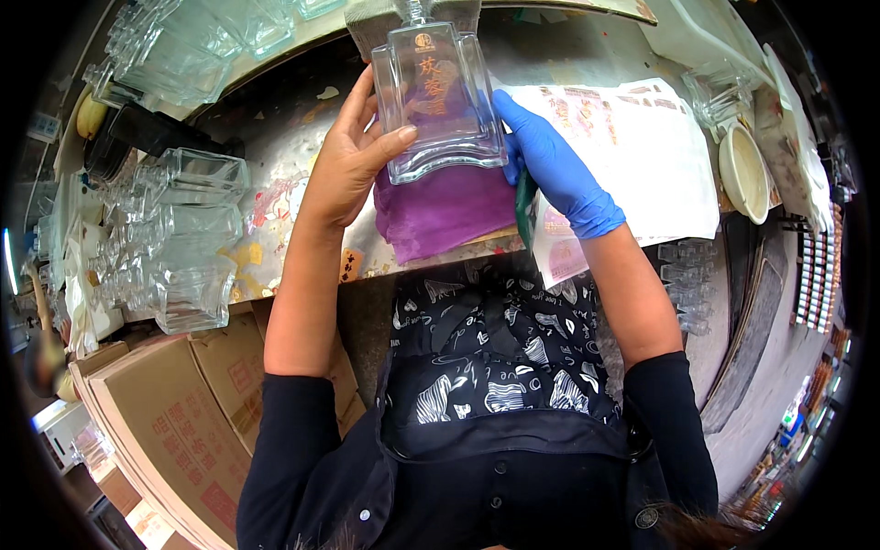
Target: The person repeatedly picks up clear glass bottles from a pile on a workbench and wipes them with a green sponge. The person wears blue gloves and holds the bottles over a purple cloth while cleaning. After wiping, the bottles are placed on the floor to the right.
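A metal-grey worktop [293,119], stained and flecked with scraps, spans the view, its near edge just in front of the seated person's patterned apron [504,357]. Cardboard cartons [165,422] stand below its left end. White paper [660,137] covers the right part of the worktop and overhangs the near edge. Toward the left end, clear glass bottles [197,225] lie on their sides in a row, close enough to knock. At the middle of the near edge lies a purple cloth [440,215]. Above it, toward the far edge, is the handled thing: a clear flask [440,115] with stepped shoulders and orange-gold lettering, its neck pointing away and its base toward the person. Both hands are clasped on it. The bare left hand [339,174] grips the left side, fingers behind and thumb over the lower front; the right hand [555,160], in a blue glove, closes on the right side. A dark green strip [525,206] hangs beneath that palm; whether it is held is unclear. Handling it well seems to call for light, even pressure on the side edges, with the bare thumb off the lettering, since skin could smudge the glass or print. Smooth glass may slip, so staying low over the cloth, both sides supported, looks safest; turns should be slow, with the neck well clear of anything hard.
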### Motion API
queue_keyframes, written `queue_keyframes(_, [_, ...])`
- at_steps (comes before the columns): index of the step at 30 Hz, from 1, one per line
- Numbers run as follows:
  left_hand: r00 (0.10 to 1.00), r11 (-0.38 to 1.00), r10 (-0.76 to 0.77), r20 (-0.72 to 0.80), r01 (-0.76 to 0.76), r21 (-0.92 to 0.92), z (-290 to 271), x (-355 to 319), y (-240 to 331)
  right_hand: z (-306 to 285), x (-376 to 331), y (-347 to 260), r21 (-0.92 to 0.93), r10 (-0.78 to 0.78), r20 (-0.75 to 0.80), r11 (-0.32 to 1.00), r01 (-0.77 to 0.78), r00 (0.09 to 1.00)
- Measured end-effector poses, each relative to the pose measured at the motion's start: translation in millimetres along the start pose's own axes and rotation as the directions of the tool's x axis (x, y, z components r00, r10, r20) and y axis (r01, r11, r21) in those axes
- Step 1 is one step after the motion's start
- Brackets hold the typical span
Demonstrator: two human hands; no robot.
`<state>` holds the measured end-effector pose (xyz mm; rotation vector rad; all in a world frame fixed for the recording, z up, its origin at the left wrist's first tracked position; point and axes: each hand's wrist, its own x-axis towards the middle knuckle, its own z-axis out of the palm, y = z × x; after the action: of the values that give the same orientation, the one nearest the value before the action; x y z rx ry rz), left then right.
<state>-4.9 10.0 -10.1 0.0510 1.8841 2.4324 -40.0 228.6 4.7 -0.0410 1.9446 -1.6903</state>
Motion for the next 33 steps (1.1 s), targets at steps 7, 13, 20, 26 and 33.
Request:
queue_keyframes(7, [0.992, 0.998, -0.036, -0.119, 0.029, -0.061, -7, 24, 9, 4, 2, 0, -0.063, -0.163, 0.006, 0.985, 0.163, 0.987])
queue_keyframes(13, [0.968, 0.999, 0.036, -0.248, -0.039, -0.008, 18, 44, 15, 9, 6, 11, -0.114, -0.229, -0.021, 0.968, 0.225, 0.973])
queue_keyframes(20, [0.96, 0.995, 0.045, -0.276, -0.069, -0.079, 20, 48, 10, 8, 11, 16, -0.128, -0.205, -0.037, 0.972, 0.199, 0.978])
queue_keyframes(26, [0.962, 0.995, 0.053, -0.267, -0.073, -0.063, 15, 51, 6, 8, 12, 14, -0.103, -0.246, 0.0, 0.964, 0.245, 0.969])
queue_keyframes(33, [0.984, 0.986, -0.136, -0.111, 0.124, -0.109, -8, 23, 12, -15, 6, 16, 0.456, 0.053, -0.108, 0.89, 0.002, 0.993])
